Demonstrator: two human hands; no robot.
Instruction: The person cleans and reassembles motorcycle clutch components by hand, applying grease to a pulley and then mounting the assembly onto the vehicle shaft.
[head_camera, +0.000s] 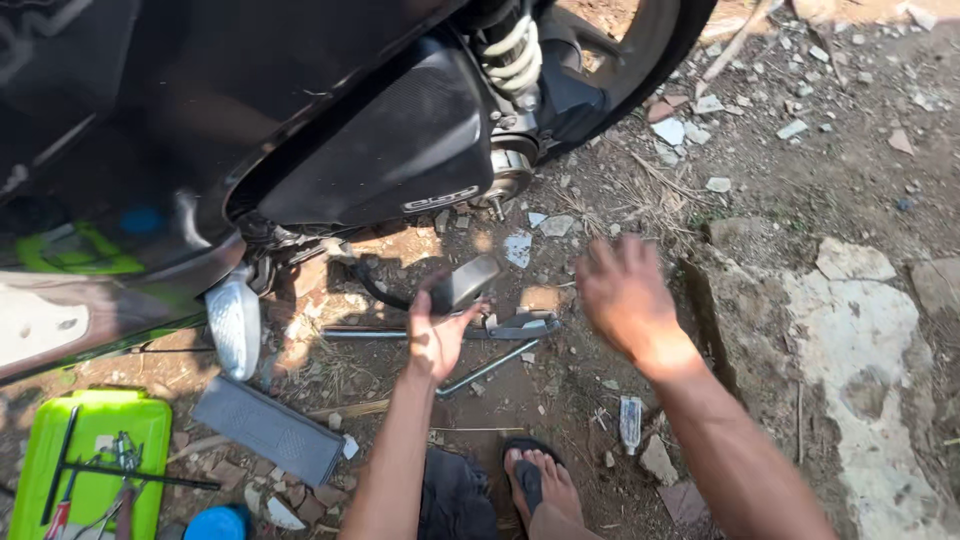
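On dirt littered with broken stone beside one black scooter (330, 120), my left hand (435, 335) grasps a single dark kick-starter lever (462, 283), lifted just below the engine cover. My right hand (625, 295) hovers empty, fingers spread, near it. Two metal rods (420, 333) lie under the hands. One grey rectangular panel (268, 428) rests near one green tray (95, 450) of tools. One sandalled foot (535, 480) shows below.
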